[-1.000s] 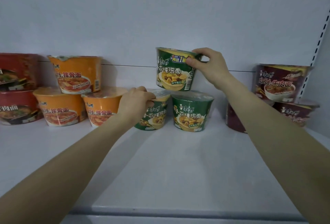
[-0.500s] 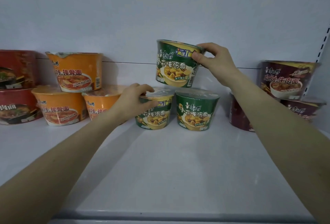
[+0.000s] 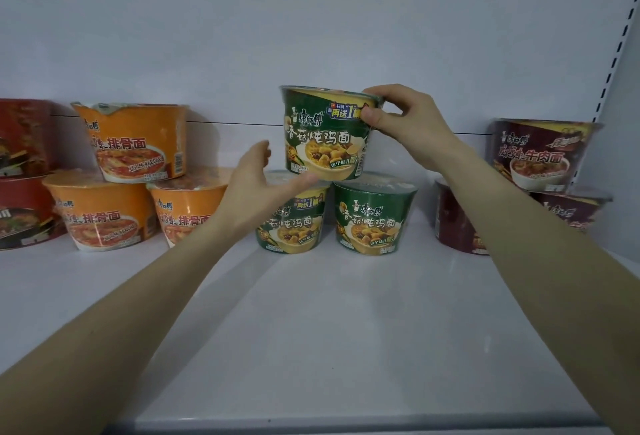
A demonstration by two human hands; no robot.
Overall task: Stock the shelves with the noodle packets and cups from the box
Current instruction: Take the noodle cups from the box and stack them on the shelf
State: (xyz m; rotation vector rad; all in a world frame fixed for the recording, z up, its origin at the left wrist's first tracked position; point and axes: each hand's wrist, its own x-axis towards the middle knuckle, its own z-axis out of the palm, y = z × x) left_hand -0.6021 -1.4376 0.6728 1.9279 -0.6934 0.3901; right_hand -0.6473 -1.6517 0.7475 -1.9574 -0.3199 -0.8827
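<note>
Far left on your white shelf (image 3: 346, 330) there are two red noodle cups, one (image 3: 20, 136) sitting on the other (image 3: 24, 212), both cut off by the edge of the view. Next come three orange pork rib noodle cups in a little pyramid: two on the shelf (image 3: 100, 212) (image 3: 187, 206) and one on top (image 3: 138, 143) across their lids. Everything's sealed with the lids on, so all you can see of the contents is the printed bowl on each label. Your left hand (image 3: 256, 185) is spread, palm turned toward the green cups and gripping nothing. Its thumb reaches in under the base of the top green mushroom chicken noodle cup (image 3: 325, 136), over the lid of the lower left green cup (image 3: 294, 223), but I can't tell if it's actually touching. That top cup is upright, lid up, long axis basically vertical and label facing you. Its base is down at the lids of the left one and the lower right green cup (image 3: 372, 216), straddling the gap between them. Your right hand (image 3: 405, 119) pinches its rim on the right, thumb on the front and fingers curled over the top. Right of that are three dark maroon beef noodle cups, one (image 3: 543, 154) stacked on two (image 3: 457, 223) (image 3: 568, 209), next to the slotted upright (image 3: 616, 53).
</note>
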